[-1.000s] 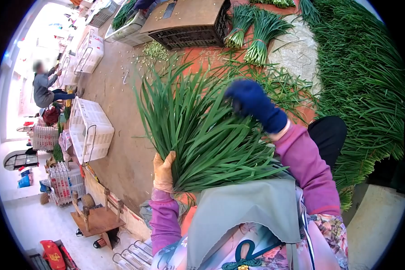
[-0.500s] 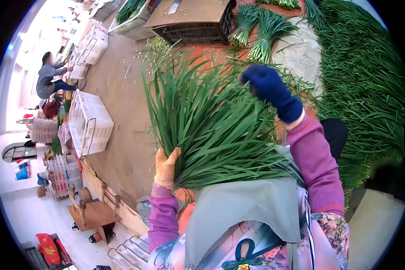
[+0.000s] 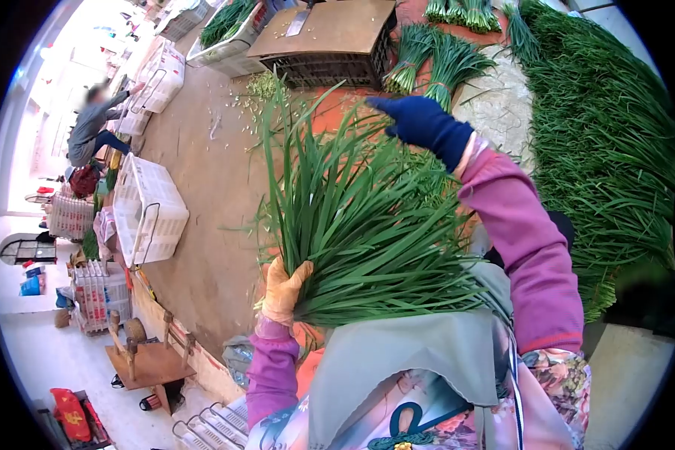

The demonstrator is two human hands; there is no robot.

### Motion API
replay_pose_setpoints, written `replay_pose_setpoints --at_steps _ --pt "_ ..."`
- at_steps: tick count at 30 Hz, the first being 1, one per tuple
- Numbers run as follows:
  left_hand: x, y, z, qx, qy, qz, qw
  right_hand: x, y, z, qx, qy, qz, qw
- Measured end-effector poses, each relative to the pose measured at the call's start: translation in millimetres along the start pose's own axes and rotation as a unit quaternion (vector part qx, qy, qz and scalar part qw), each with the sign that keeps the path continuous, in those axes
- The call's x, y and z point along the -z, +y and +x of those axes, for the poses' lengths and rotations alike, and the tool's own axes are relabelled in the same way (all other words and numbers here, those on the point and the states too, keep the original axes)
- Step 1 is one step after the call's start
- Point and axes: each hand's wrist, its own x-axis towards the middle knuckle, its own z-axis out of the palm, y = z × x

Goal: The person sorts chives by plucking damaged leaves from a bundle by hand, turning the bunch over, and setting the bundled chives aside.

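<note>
My left hand (image 3: 283,291), in a tan glove, is closed around one end of a thick bunch of garlic chives (image 3: 375,232). The long green leaves fan up and to the right, over the grey apron (image 3: 420,345) on my lap. Beyond the leaf tips, my right hand (image 3: 425,124) in a dark blue glove is held out with a finger stretched and the thumb apart from it. A few leaf tips come close to its fingers; whether they touch cannot be made out. Nothing shows in its grip.
A large heap of chives (image 3: 600,150) lies on the right. Tied bunches (image 3: 446,71) rest on the floor ahead, beside a board-topped crate (image 3: 322,30). White baskets (image 3: 154,214) and an upturned wooden stool (image 3: 151,360) stand left. Another person (image 3: 94,124) bends over baskets farther off.
My right hand has moved left and slightly up along the leaf tips, its finger now stretched out. The left hand still grips the chives, slightly lower and farther right in view.
</note>
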Motion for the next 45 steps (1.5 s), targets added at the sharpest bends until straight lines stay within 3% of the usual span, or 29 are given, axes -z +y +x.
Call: replay_pose_setpoints --at_steps 2,3,4,6,7,8,10,13,14,16,17,18,20,21,25,26,27,28,31,34,36,41,43,45 --pt "-2 2 0 0.011 0.011 -0.004 1.0 -18 -5 3 0.013 -0.02 -0.004 1.0" --pt "-2 2 1 0.004 0.005 0.009 1.0 -25 -5 3 0.021 -0.028 0.097 0.995" --pt "-1 2 2 -0.003 -0.001 0.021 1.0 -27 0 5 0.021 -0.027 0.097 0.995" --pt "-1 3 3 -0.009 0.0 0.035 0.999 -29 10 6 -0.027 -0.139 0.351 0.926" --pt "-1 4 3 -0.014 0.001 0.048 0.999 -17 3 5 -0.113 -0.059 0.486 0.865" --pt "-2 5 4 -0.015 0.003 0.045 0.999 -1 1 0 -0.148 0.002 0.535 0.832" --pt "-6 7 5 -0.014 -0.001 0.062 0.998 15 14 -3 -0.028 0.118 0.65 0.75" --pt "-2 0 8 0.0 -0.008 0.044 0.999 54 -18 -11 -0.028 0.166 0.529 0.832" --pt "-2 0 8 0.001 -0.007 0.043 0.999 52 -23 -11 -0.028 0.164 0.529 0.832" --pt "-3 1 8 -0.003 -0.006 0.036 0.999 55 -35 -15 0.113 0.212 0.25 0.938" --pt "-3 0 9 -0.003 -0.006 0.036 0.999 57 -43 -19 0.163 0.228 0.116 0.953" --pt "-3 -1 10 -0.001 -0.01 0.036 0.999 54 -49 -19 0.162 0.229 0.116 0.953" --pt "-4 2 10 0.0 -0.015 0.039 0.999 44 -58 -17 0.158 0.139 -0.117 0.971" --pt "-6 5 9 0.0 -0.015 0.047 0.999 38 -62 -15 0.165 0.16 -0.155 0.961" --pt "-10 6 8 0.003 -0.008 0.035 0.999 8 -46 3 0.221 0.157 -0.151 0.951" --pt "-8 7 8 0.002 -0.008 0.036 0.999 6 -40 5 0.165 0.123 0.107 0.973" --pt "-7 7 10 -0.001 -0.016 0.051 0.999 6 -35 6 0.099 0.079 0.356 0.926" --pt "-7 6 9 -0.004 -0.023 0.065 0.998 22 -33 4 -0.019 0.061 0.536 0.842" --pt "-6 5 8 0.003 -0.008 0.054 0.999 49 -26 0 -0.083 0.134 0.552 0.819" --pt "-8 8 10 -0.006 -0.008 0.08 0.997 52 -39 -1 -0.119 0.064 0.556 0.82" --pt "-10 8 10 0.0 -0.009 0.054 0.999 52 -46 1 -0.143 -0.081 0.525 0.835" --pt "-9 8 10 0.0 -0.013 0.078 0.997 21 -61 16 -0.114 -0.127 0.429 0.887" --pt "-8 4 11 -0.005 -0.014 0.074 0.997 7 -63 18 -0.058 -0.062 0.451 0.889" --pt "-5 1 13 -0.01 -0.018 0.078 0.997 -5 -62 22 -0.046 -0.058 0.457 0.886"
